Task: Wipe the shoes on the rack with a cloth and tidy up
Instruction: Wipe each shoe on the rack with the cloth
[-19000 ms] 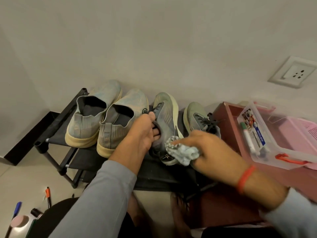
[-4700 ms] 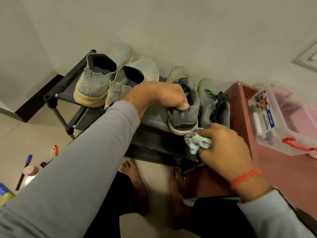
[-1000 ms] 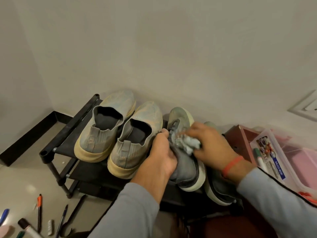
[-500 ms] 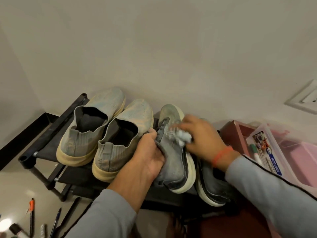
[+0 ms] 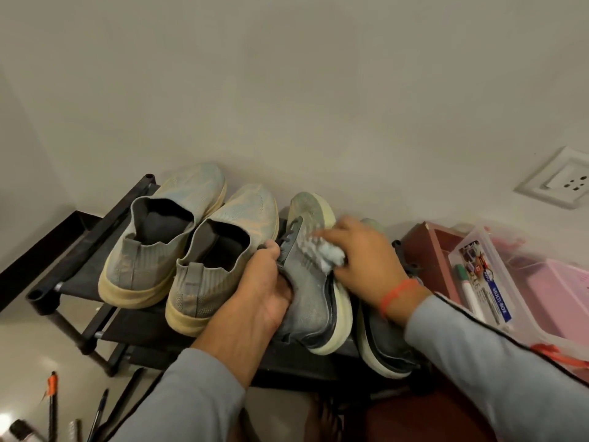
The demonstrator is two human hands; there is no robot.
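A black shoe rack point(image 5: 79, 247) stands against the pale wall, with a dark red cabinet point(image 5: 424, 250) just beside its right end. On the rack's top shelf sit two grey knit slip-on shoes point(image 5: 178, 237) with cream soles, side by side at the left, heels toward the camera. Right of them is a grey lace-up sneaker point(image 5: 310, 282), tipped onto its side so its white sole faces right, and touching it on the right lies its dark mate point(image 5: 382, 339), partly hidden under the right forearm. The left hand point(image 5: 258, 298) has its grip curled round the tipped sneaker's collar, thumb up by the laces. The right hand point(image 5: 363, 253), an orange band on its wrist, has its grip pinched on a crumpled pale cloth point(image 5: 328, 253), which is pressed against the sneaker's upper. On the cabinet rests a clear plastic box point(image 5: 497, 282) holding markers. Pens point(image 5: 52, 406) lie on the floor at the lower left.
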